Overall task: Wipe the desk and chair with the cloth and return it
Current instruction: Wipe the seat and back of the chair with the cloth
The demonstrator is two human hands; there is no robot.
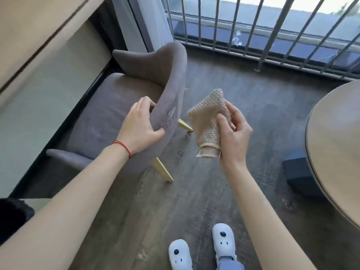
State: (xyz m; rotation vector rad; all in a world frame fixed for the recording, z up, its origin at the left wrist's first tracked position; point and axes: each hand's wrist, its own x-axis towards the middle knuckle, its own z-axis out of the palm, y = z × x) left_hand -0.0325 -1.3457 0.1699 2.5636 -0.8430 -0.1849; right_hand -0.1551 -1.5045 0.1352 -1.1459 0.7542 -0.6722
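Observation:
A grey upholstered chair (109,117) with pale wooden legs stands tucked against the beige desk (33,36) at the left. My left hand (139,127) grips the top edge of the chair's curved backrest, fingers over the inside and thumb on the outside. My right hand (232,131) holds a folded beige waffle-weave cloth (207,121) in the air, a little to the right of the backrest and apart from it. Whitish streaks show on the outer side of the backrest near my left hand.
A round wooden table (335,145) fills the right edge, with a dark box (296,172) under it. A metal railing (253,36) and a light curtain (148,22) stand behind the chair. Dark wood floor (194,191) lies between, with my feet in pale clogs (223,238) at the bottom.

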